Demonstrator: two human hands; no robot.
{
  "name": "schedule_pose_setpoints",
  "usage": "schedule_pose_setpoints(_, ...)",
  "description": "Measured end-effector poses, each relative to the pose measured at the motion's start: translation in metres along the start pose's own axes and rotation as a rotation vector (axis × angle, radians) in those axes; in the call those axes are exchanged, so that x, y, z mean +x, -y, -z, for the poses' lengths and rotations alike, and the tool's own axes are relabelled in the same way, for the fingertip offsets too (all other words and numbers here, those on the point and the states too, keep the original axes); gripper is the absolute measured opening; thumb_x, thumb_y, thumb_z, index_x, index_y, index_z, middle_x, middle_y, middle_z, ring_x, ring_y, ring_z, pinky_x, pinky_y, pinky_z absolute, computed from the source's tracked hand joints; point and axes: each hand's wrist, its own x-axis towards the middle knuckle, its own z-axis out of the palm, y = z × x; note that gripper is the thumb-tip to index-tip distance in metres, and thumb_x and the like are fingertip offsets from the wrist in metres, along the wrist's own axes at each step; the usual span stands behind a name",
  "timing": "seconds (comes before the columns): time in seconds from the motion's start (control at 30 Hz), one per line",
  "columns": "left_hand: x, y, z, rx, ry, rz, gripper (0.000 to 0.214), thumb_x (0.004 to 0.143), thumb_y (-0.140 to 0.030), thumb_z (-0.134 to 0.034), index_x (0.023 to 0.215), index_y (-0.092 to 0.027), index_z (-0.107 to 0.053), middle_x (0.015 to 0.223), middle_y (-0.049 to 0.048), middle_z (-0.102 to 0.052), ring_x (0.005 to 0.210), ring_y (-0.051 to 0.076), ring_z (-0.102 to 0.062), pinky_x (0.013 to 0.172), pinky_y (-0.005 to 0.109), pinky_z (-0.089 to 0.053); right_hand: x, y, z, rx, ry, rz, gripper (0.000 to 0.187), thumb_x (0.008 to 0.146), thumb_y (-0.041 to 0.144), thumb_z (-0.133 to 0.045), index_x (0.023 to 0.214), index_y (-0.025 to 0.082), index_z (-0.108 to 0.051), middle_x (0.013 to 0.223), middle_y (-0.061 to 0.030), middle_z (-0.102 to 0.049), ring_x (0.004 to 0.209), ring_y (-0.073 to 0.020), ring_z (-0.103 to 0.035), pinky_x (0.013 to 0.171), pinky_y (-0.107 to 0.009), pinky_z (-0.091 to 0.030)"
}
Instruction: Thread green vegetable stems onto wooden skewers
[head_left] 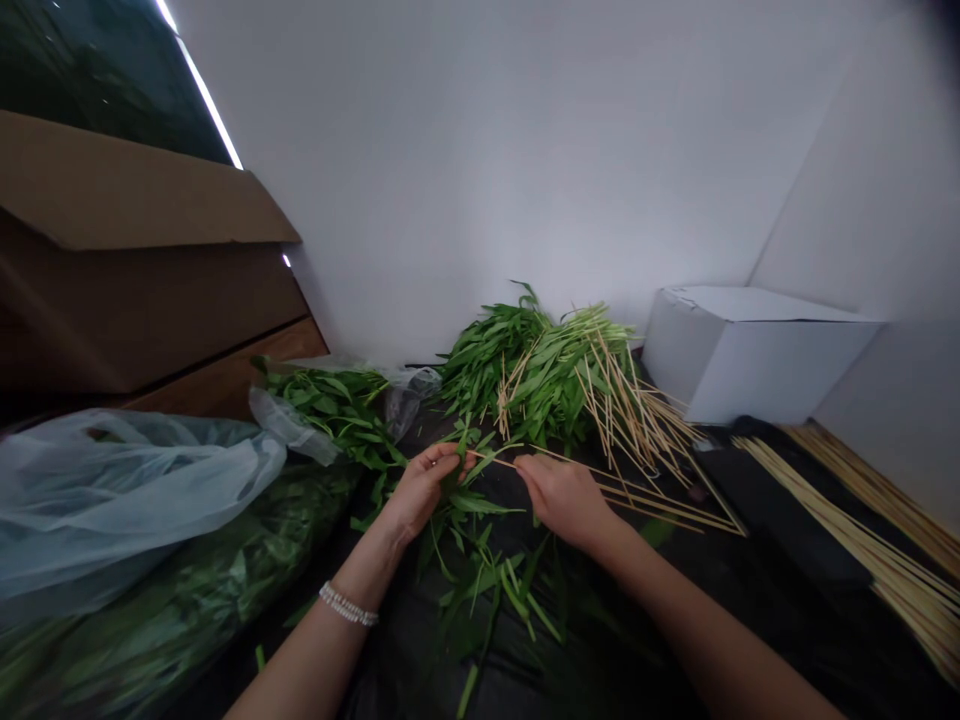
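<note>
My left hand pinches a leafy green sprig between thumb and fingers. My right hand is closed round a thin wooden stick, whose end reaches across to the left fingertips. Whether the stick pierces the sprig or only lies against it, I cannot tell. Below both hands, loose leaves and cut green stems lie scattered on a dark surface. Just beyond them is a heap of leafy greens, with many thin sticks stuck in or lying over it.
A clear plastic bag of greens and a second bagged bunch lie left. Behind them stands a cardboard box. A white box is at back right, near long bundled sticks. A pale wall closes the back.
</note>
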Motion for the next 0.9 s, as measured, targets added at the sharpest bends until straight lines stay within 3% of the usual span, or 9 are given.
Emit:
schedule_pose_setpoints(0.17,0.002,0.002,0.002,0.047,-0.033,-0.039,0.032,0.064,-0.029,-0.083,0.089,-0.014,-0.069,0.081,0.0059,-0.075,0.072,0.015,-0.068,0.069,0.024,-0.052,0.0,0.0,-0.001,-0.021,0.006,-0.005,0.027,0.099,0.023,-0.034,0.104,0.021,-0.06,0.089,-0.0035,-0.067,0.079,-0.0157,-0.062,0.066,-0.024,-0.037)
schedule_pose_setpoints(0.3,0.003,0.004,0.002,0.029,-0.073,-0.087,0.042,0.063,-0.03,-0.083,0.099,-0.013,-0.07,0.085,0.0068,-0.076,0.076,0.016,-0.069,0.075,0.026,-0.053,0.0,0.0,-0.001,0.012,-0.029,-0.022,0.028,0.099,0.024,-0.033,0.104,0.021,-0.06,0.09,-0.0037,-0.067,0.082,-0.016,-0.063,0.069,-0.025,-0.038)
schedule_pose_setpoints(0.53,0.004,0.01,0.004,0.112,-0.146,-0.11,0.04,0.064,-0.035,-0.082,0.095,-0.013,-0.072,0.087,0.0085,-0.076,0.072,0.017,-0.069,0.067,0.026,-0.054,0.0,0.003,-0.002,0.088,-0.03,-0.025,0.028,0.1,0.024,-0.033,0.106,0.021,-0.06,0.091,-0.0036,-0.068,0.085,-0.0151,-0.063,0.073,-0.024,-0.04)
schedule_pose_setpoints(0.9,0.001,0.009,-0.002,0.185,-0.141,-0.152,0.041,0.064,-0.037,-0.082,0.096,-0.012,-0.073,0.089,0.0103,-0.076,0.073,0.018,-0.07,0.067,0.026,-0.054,-0.001,0.004,-0.005,0.089,-0.019,-0.05,0.027,0.1,0.024,-0.034,0.107,0.021,-0.06,0.093,-0.0039,-0.068,0.087,-0.0157,-0.064,0.073,-0.024,-0.04)
